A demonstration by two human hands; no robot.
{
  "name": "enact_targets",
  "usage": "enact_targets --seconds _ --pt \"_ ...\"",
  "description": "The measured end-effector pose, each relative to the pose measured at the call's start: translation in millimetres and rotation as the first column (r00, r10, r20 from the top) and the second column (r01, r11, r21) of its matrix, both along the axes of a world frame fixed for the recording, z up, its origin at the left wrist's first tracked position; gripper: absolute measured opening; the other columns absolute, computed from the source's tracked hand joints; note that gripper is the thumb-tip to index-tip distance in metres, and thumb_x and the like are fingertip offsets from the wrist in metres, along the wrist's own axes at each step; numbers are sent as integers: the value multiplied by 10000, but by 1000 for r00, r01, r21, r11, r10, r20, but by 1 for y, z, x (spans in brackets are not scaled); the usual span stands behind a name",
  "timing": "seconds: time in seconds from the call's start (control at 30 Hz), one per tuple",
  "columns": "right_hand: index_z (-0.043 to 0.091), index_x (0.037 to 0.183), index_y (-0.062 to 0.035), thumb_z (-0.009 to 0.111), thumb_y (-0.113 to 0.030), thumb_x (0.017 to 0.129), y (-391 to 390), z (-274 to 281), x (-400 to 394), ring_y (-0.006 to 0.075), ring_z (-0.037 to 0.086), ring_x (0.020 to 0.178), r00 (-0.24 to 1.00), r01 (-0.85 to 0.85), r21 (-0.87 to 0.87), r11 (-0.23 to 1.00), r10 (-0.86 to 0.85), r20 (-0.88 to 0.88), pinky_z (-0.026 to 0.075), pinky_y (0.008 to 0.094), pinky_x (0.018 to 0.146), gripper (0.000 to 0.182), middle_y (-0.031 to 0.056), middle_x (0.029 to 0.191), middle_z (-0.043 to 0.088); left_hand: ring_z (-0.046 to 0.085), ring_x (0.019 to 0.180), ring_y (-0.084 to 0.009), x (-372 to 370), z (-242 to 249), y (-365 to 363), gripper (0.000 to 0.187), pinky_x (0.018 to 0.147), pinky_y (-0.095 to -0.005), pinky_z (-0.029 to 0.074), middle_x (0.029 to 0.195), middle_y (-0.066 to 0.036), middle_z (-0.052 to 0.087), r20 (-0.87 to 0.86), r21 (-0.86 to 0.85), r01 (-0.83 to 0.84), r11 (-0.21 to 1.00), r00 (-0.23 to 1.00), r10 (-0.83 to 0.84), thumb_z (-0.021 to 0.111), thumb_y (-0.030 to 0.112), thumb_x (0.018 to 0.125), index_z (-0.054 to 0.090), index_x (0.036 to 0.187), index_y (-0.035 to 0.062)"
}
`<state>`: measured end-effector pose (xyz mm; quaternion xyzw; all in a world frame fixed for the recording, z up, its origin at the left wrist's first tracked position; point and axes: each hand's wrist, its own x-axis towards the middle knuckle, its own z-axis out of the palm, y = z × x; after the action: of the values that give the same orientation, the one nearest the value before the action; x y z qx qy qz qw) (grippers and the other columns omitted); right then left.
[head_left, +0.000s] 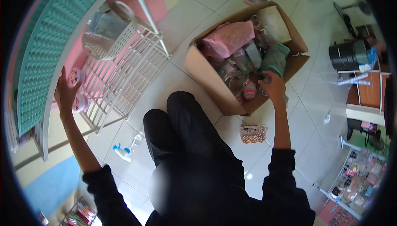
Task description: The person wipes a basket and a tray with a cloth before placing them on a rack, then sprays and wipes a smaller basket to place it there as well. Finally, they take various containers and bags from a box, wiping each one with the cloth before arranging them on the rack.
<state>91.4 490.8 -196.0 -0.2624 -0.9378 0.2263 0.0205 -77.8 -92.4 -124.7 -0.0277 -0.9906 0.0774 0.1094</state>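
At the left, my left hand (66,93) curls its thumb and fingers about a pink-and-white jar (77,76) on the white wire shelf (120,75). A second pink-and-white jar (81,103) stands just below it, beside my wrist. My right hand (273,86) is inside the near right corner of an open cardboard box (206,79), fingers bent around something small and dark that I cannot make out. Close to it lie a green pouch (276,59) and a jar with a pink-red lid (249,91). Clear packages and a pink bag (229,40) fill the box.
A white basket (120,40) sits on the shelf, below a teal woven panel (53,48). On the floor are a spray bottle (123,151) with a blue top and a small patterned basket (253,133). A black bin (344,55) stands at the right.
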Motion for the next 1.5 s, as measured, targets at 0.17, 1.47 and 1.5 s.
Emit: enact_targets --seconds 0.17,1.47,1.5 --pt "610 869 -96 703 -290 546 15 -84 -18 275 591 856 790 -373 281 885 143 596 477 374 709 388 132 879 604 420 1107 -302 69 10 82 579 942 -419 316 1205 -148 435 -226 211 307 928 939 -259 614 187 736 364 1239 46" --pt "574 757 -75 630 -80 668 -232 57 0 244 500 710 455 -674 -17 739 396 -797 416 324 630 105 66 810 533 463 1022 -292 201 -50 242 534 839 -349 399 1079 -162 450 22 999 -30 -29 970 -244 576 1 715 331 1190 -3" --pt "575 757 -73 639 -79 660 -233 54 1 242 502 722 447 -681 -22 732 392 -804 415 328 632 116 65 822 532 495 985 -219 203 -58 242 413 810 -320 427 1047 -120 494 85 959 -134 -251 977 -198 518 110 817 346 1178 11"
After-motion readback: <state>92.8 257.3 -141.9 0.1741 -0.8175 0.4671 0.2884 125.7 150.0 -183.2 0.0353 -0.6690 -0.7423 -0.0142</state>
